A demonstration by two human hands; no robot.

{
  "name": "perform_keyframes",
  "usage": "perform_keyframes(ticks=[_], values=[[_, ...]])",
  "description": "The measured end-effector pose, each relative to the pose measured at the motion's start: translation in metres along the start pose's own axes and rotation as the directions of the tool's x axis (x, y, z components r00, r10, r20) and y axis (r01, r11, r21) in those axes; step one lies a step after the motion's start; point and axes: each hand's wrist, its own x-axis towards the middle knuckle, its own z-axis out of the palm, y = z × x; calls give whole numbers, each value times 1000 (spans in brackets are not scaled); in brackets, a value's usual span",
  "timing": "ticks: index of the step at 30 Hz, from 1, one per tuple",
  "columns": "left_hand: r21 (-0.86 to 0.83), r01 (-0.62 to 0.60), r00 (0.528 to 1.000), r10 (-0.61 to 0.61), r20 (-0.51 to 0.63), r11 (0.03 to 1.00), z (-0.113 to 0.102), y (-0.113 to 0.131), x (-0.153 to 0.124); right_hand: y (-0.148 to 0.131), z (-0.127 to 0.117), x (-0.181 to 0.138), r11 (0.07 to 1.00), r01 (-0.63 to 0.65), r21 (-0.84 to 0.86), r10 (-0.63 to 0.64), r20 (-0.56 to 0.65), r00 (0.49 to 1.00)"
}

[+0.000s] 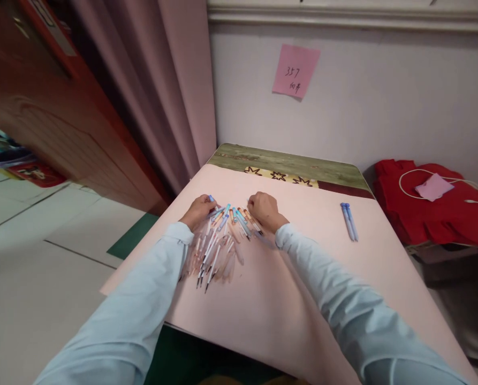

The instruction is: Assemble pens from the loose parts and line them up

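A heap of pen parts lies on the pale table cover: capped upper pieces in blue, teal and orange [226,214], white refills with dark tips [209,262] and clear barrels [228,267]. At the heap's far left edge, my left hand [198,212] is closed, with a small blue pen part [211,198] at its fingertips. My right hand [266,209] rests at the heap's far right edge, fingers curled together; what they pinch, if anything, is too small to tell. Two blue pens [349,222] lie side by side further right.
The table [258,299] stands against a white wall bearing a pink note [296,72]. Right of it, a red cloth [407,214] carries a white cable [413,171] and a pink paper [434,187]. A curtain [174,80] and a wooden door [82,123] are at left.
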Motion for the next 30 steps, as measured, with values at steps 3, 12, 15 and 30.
perform_keyframes(ticks=[3, 12, 15, 30], values=[[-46, 24, 991, -17, 135, 999, -4, 4, -7, -9, 4, 13, 1000, 18, -20, -18, 23, 1000], [-135, 3, 991, 15, 132, 991, -15, 0, 1, -16, 10, 31, 995, 56, -78, -52, 53, 997], [-103, 16, 993, -4, 116, 995, -14, -1, 5, -15, 8, 33, 995, 53, -80, -49, 50, 998], [-54, 60, 998, -59, 16, 997, -16, -1, 26, -19, -5, 34, 990, 143, 19, -142, -14, 990]])
